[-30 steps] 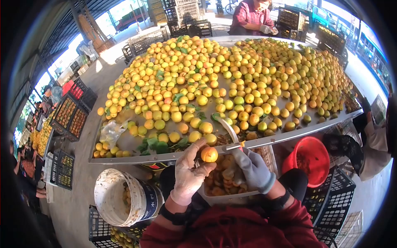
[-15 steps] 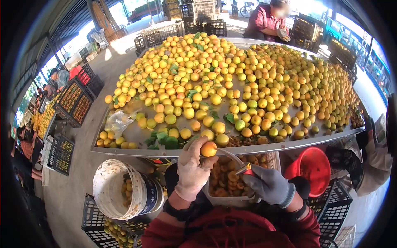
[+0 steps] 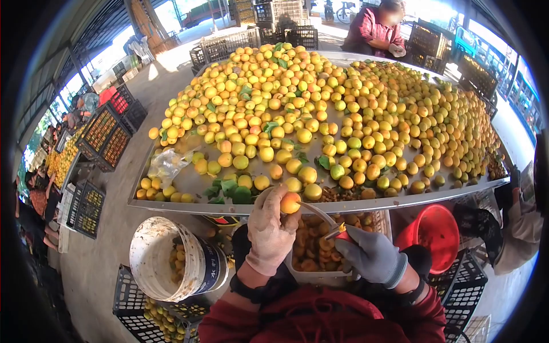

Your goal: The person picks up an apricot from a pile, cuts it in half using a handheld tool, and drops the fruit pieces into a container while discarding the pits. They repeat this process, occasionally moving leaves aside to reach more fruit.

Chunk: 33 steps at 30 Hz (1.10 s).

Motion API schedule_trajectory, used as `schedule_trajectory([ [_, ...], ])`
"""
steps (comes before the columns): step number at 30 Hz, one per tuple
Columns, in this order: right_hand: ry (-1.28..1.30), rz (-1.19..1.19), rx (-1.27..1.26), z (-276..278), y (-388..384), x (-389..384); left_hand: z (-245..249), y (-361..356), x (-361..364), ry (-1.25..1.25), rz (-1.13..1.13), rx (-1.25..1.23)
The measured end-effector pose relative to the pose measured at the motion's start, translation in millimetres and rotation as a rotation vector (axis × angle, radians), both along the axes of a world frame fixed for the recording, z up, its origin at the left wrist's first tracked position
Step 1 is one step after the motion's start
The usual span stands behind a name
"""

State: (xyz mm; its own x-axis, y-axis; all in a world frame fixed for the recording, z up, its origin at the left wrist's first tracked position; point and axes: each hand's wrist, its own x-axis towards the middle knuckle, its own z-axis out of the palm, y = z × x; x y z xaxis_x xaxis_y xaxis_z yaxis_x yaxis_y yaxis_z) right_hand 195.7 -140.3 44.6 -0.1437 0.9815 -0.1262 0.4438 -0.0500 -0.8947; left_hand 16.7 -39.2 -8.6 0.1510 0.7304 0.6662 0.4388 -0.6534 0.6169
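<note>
My left hand (image 3: pixel 269 228), in a pale glove, grips an orange-yellow apricot (image 3: pixel 290 203) between thumb and fingers near the table's front edge. In its grey glove, my right hand (image 3: pixel 373 255) is closed round the red handle of a curved knife (image 3: pixel 320 212). The blade's tip meets the right side of the apricot. Below both hands stands a pale crate (image 3: pixel 387 224) holding halved apricots (image 3: pixel 313 248). On the metal table (image 3: pixel 366 204) ahead lies a large heap of whole apricots (image 3: pixel 269 108), with some green leaves (image 3: pixel 231 190) near the front.
A white bucket (image 3: pixel 150 251) with some fruit inside stands at left, and a red bucket (image 3: pixel 440 228) at right. Black crates (image 3: pixel 128 294) sit low on both sides. A plastic bag (image 3: pixel 168 166) lies on the table. Another person (image 3: pixel 372 31) is at the far side.
The view has shifted slightly, so the table sits a little further right and lower. Both hands keep their grips, and the apricot stays at the blade. The far person's hands have moved slightly.
</note>
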Motion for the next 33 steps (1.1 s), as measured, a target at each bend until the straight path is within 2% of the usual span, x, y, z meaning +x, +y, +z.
schedule_trajectory([
  [3,0.015,-0.019,-0.049,3.9,0.4,-1.5,-0.7,2.0,-1.1,-0.002,-0.035,-0.021],
  [5,0.002,0.006,-0.024,0.6,0.6,1.3,-0.5,1.8,-0.8,-0.281,-0.204,-0.388],
  [9,0.029,-0.011,-0.059,1.5,-0.3,0.7,4.1,1.9,-1.5,-0.307,-0.257,-0.455],
  [11,0.014,0.002,-0.028,2.9,-0.7,1.0,-2.9,4.4,-2.1,-0.264,-0.215,-0.302],
  [12,0.014,0.002,-0.029,4.3,-0.7,0.7,-2.3,4.3,-2.2,-0.264,-0.215,-0.303],
  [14,0.014,-0.005,-0.068,6.8,-0.2,-0.2,0.8,3.6,-2.5,-0.143,-0.117,-0.183],
  [17,0.0,-0.004,-0.031,3.2,-0.5,0.4,5.5,2.5,-4.1,-0.029,-0.024,-0.118],
  [20,0.013,-0.012,-0.051,6.5,-0.2,-1.7,5.6,0.6,-3.5,-0.05,0.009,-0.141],
  [24,-0.008,-0.028,-0.035,0.6,0.3,-1.5,5.2,-0.4,-3.2,-0.051,-0.013,-0.022],
  [26,-0.003,-0.005,-0.063,0.7,1.2,-1.2,4.2,-2.7,-0.7,-0.142,-0.091,-0.08],
  [30,-0.052,-0.013,0.027,-9.6,1.9,-4.1,-6.9,-0.3,-1.0,-0.147,-0.135,-0.164],
  [32,-0.044,-0.028,0.076,-14.1,4.6,-7.3,-4.0,-2.3,4.8,-0.091,-0.179,0.02],
  [33,-0.044,-0.029,0.078,-15.9,4.7,-7.7,-4.0,-3.5,7.5,-0.09,-0.181,0.022],
])
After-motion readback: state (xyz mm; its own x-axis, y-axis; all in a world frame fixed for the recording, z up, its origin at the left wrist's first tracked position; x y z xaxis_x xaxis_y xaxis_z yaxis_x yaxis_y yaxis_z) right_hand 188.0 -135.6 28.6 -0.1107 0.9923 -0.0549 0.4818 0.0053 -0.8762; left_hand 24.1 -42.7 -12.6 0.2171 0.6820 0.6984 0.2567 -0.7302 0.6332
